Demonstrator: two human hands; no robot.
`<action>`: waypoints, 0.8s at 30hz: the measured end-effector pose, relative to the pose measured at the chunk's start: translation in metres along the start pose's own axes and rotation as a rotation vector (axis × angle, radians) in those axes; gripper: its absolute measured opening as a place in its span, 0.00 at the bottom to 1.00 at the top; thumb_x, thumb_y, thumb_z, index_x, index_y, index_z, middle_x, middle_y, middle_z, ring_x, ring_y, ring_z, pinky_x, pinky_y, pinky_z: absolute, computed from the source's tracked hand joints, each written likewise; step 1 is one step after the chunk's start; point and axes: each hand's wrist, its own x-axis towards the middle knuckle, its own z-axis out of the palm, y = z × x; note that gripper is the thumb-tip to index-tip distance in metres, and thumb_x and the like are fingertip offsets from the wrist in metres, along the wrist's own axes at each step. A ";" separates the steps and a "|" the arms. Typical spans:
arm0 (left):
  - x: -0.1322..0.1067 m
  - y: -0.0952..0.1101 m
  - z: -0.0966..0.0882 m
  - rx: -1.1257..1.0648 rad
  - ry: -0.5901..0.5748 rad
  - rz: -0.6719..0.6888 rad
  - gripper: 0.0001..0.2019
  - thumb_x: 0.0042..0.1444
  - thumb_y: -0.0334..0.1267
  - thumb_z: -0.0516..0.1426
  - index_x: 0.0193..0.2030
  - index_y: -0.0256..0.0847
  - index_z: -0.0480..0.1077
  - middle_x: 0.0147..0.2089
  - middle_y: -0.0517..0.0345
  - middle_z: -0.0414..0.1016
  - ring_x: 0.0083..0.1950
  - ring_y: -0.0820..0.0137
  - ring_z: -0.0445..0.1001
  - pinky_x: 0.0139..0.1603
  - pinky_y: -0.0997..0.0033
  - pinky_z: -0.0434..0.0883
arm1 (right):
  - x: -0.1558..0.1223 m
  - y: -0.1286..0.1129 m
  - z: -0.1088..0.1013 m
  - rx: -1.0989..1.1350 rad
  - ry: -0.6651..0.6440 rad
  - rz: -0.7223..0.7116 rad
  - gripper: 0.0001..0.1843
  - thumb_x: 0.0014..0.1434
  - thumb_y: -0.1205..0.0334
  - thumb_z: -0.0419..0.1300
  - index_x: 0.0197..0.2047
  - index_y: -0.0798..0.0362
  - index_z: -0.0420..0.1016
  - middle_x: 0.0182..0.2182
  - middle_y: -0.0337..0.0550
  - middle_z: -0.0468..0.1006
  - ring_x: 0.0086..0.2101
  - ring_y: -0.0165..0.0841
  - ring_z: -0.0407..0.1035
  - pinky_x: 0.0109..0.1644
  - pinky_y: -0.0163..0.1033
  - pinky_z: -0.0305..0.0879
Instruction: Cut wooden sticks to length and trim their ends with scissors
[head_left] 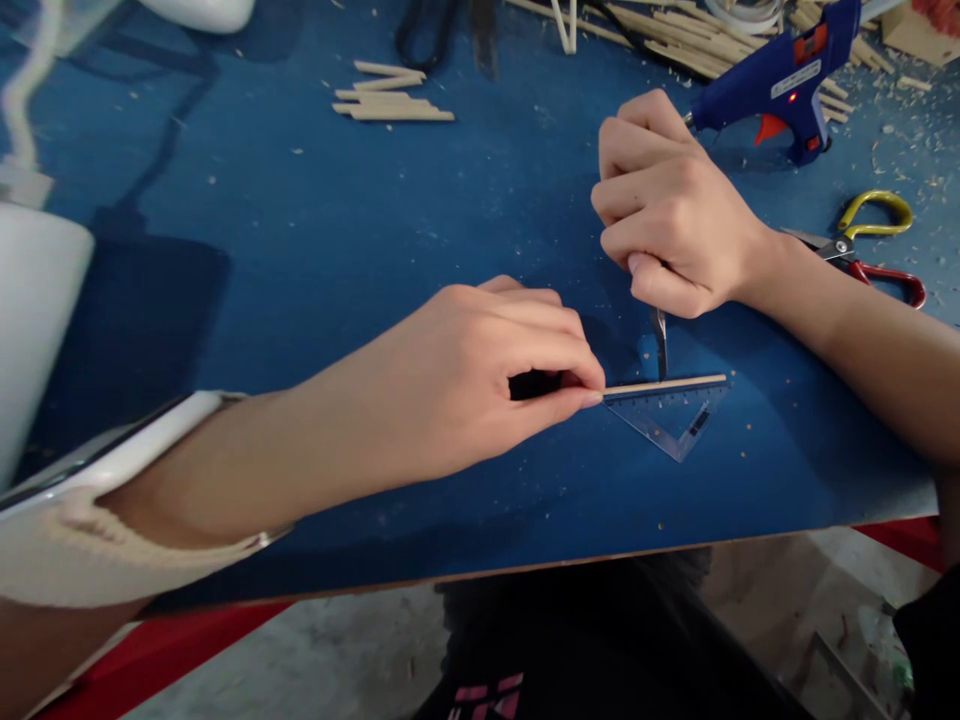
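Observation:
My left hand (495,360) pinches the left end of a thin wooden stick (697,381) between thumb and fingers. The stick lies along the long graduated edge of a clear plastic set square (664,440), flat on the blue table. Above it, my right hand (667,210) is closed in a fist around a tool with a narrow metal blade (660,345). The blade points down, its tip at the stick around the middle of its visible length. The fist hides the tool's handle, so I cannot tell its exact kind.
A blue glue gun (780,85) with a red light lies beyond my right hand. Scissors (844,245) with yellow and red handles rest by my right wrist. Several short sticks (394,108) lie at the back, with a larger pile (697,40) farther right. A white object (34,320) stands left.

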 end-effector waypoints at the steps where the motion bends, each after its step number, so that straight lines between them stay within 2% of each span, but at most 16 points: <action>1: 0.000 0.000 0.000 0.002 0.002 0.009 0.12 0.78 0.36 0.61 0.43 0.49 0.85 0.42 0.62 0.88 0.43 0.62 0.84 0.57 0.58 0.75 | 0.000 0.000 0.000 0.004 0.016 0.003 0.28 0.73 0.61 0.42 0.21 0.49 0.65 0.25 0.39 0.76 0.43 0.36 0.74 0.57 0.55 0.75; 5: 0.002 0.003 0.000 0.011 -0.008 0.006 0.14 0.78 0.35 0.58 0.43 0.48 0.84 0.42 0.62 0.88 0.43 0.62 0.84 0.57 0.54 0.75 | -0.001 0.001 0.002 0.039 0.085 -0.006 0.28 0.73 0.61 0.41 0.22 0.49 0.68 0.24 0.39 0.75 0.41 0.35 0.73 0.56 0.54 0.75; 8: 0.003 0.004 0.000 -0.010 0.000 -0.039 0.16 0.79 0.42 0.56 0.42 0.56 0.86 0.40 0.65 0.88 0.42 0.61 0.83 0.56 0.50 0.77 | -0.002 0.002 0.005 0.083 0.093 0.005 0.31 0.75 0.58 0.40 0.21 0.49 0.67 0.24 0.38 0.75 0.43 0.35 0.74 0.58 0.54 0.75; 11: 0.002 0.001 0.001 -0.040 0.017 -0.079 0.17 0.78 0.50 0.55 0.42 0.66 0.87 0.39 0.70 0.88 0.41 0.58 0.82 0.56 0.45 0.80 | -0.005 0.004 0.006 0.169 0.034 0.045 0.37 0.81 0.52 0.37 0.22 0.49 0.67 0.27 0.37 0.78 0.48 0.36 0.78 0.64 0.56 0.76; 14: 0.001 -0.004 0.003 -0.060 0.027 -0.067 0.15 0.77 0.51 0.58 0.43 0.72 0.87 0.39 0.74 0.87 0.41 0.56 0.82 0.56 0.41 0.81 | -0.012 0.008 0.010 0.289 -0.085 0.130 0.41 0.87 0.41 0.37 0.26 0.50 0.68 0.33 0.36 0.81 0.56 0.40 0.80 0.72 0.62 0.77; 18: 0.000 -0.010 0.006 -0.056 0.040 -0.002 0.14 0.78 0.48 0.59 0.44 0.71 0.85 0.40 0.75 0.88 0.41 0.56 0.83 0.54 0.40 0.80 | -0.019 0.013 0.018 0.400 -0.144 0.233 0.42 0.86 0.31 0.41 0.28 0.50 0.68 0.37 0.37 0.83 0.63 0.45 0.78 0.74 0.66 0.78; 21: 0.000 -0.011 0.007 -0.044 0.054 0.037 0.13 0.79 0.46 0.60 0.46 0.70 0.85 0.41 0.74 0.88 0.41 0.57 0.83 0.53 0.42 0.79 | -0.014 0.011 0.011 0.416 -0.136 0.218 0.42 0.86 0.31 0.44 0.27 0.50 0.68 0.36 0.37 0.82 0.63 0.45 0.79 0.74 0.67 0.78; 24: -0.001 -0.012 0.007 -0.035 0.061 0.057 0.13 0.80 0.44 0.60 0.47 0.70 0.85 0.41 0.74 0.88 0.41 0.57 0.83 0.52 0.44 0.79 | -0.004 0.006 0.000 0.366 -0.126 0.167 0.44 0.86 0.33 0.42 0.25 0.51 0.68 0.31 0.37 0.80 0.59 0.44 0.81 0.74 0.70 0.78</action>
